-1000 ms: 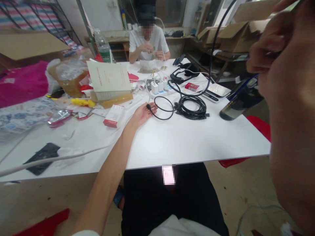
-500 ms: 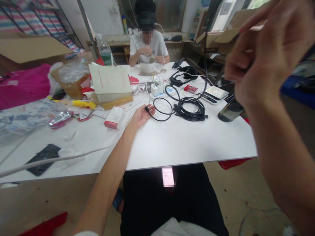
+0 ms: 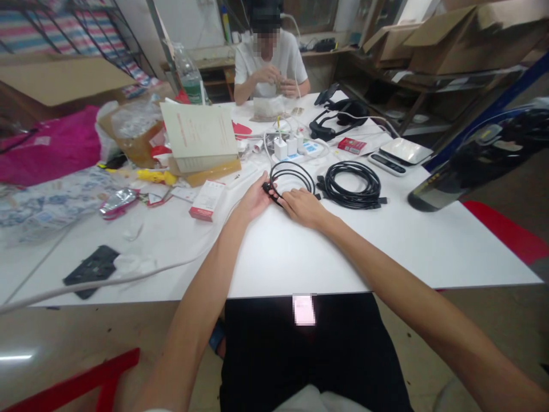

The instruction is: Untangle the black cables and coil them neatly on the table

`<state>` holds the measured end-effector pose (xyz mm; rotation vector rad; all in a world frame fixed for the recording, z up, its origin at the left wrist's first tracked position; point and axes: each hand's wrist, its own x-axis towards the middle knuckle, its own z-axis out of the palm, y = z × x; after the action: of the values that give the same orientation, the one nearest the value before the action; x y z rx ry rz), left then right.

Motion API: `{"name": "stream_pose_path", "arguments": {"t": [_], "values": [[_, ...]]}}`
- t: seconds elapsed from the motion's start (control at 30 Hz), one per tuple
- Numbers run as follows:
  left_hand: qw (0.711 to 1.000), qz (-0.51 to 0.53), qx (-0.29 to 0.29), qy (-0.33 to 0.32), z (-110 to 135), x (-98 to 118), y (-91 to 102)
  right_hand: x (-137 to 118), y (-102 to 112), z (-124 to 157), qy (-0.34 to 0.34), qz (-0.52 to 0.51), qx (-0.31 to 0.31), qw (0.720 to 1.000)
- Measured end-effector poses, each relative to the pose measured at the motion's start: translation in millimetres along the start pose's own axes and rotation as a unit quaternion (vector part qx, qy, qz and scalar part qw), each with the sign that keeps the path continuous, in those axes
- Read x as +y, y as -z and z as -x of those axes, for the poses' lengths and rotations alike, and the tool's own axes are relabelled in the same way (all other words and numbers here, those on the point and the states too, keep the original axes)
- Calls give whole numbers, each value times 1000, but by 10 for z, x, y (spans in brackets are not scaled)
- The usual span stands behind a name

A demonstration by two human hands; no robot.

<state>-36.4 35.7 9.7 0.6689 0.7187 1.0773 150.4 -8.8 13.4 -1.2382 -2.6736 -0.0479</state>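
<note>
My left hand point(image 3: 256, 199) lies on the white table point(image 3: 300, 252) with its fingers closed on the plug end of a thin black cable point(image 3: 291, 171). My right hand point(image 3: 303, 206) rests just to the right of it, fingers on the same cable near the plug. The thin cable lies in a small loop beyond both hands. A thicker coiled black cable point(image 3: 352, 184) lies on the table to the right of that loop, untouched.
A white power strip with chargers point(image 3: 295, 150), a red-and-white box point(image 3: 207, 200), a booklet point(image 3: 198, 131), a black headset point(image 3: 338, 114) and a scale point(image 3: 401, 154) lie beyond. A person sits at the far end. A black phone point(image 3: 91, 270) lies near left.
My right hand came down from close to the camera onto the table and now touches the thin cable beside my left hand. The view shifted slightly.
</note>
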Motion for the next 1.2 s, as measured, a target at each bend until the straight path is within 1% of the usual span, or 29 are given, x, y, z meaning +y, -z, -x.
{"name": "stream_pose_path", "arguments": {"t": [0.1,0.2,0.27,0.37,0.53,0.67,0.73,0.87,0.97,1.1,1.2], "values": [[1000,-24,7,0,3,-3,-20,2,-31,41,-10,-12,2,1000],[999,-33,24,-14,-8,-21,-32,10,14,89,-7,-36,-3,999],[999,-26,38,-28,-9,-34,-44,7,44,118,-4,-52,6,999],[998,-28,45,-44,13,-45,-73,-8,70,169,11,-69,31,997],[997,-69,15,-43,71,-56,-110,-4,81,242,29,-107,93,989],[992,-112,11,-62,80,-70,-91,30,75,262,41,-145,151,977],[986,-147,13,-78,73,-72,-62,30,76,271,49,-157,163,973],[971,-216,23,-102,50,-64,15,-7,95,294,69,-173,152,971],[955,-274,20,-115,37,-60,65,-27,103,301,85,-186,140,969],[932,-336,-5,-134,27,-69,109,-24,90,286,89,-206,119,967],[920,-358,-24,-161,26,-80,129,-17,81,262,70,-205,124,968]]}}
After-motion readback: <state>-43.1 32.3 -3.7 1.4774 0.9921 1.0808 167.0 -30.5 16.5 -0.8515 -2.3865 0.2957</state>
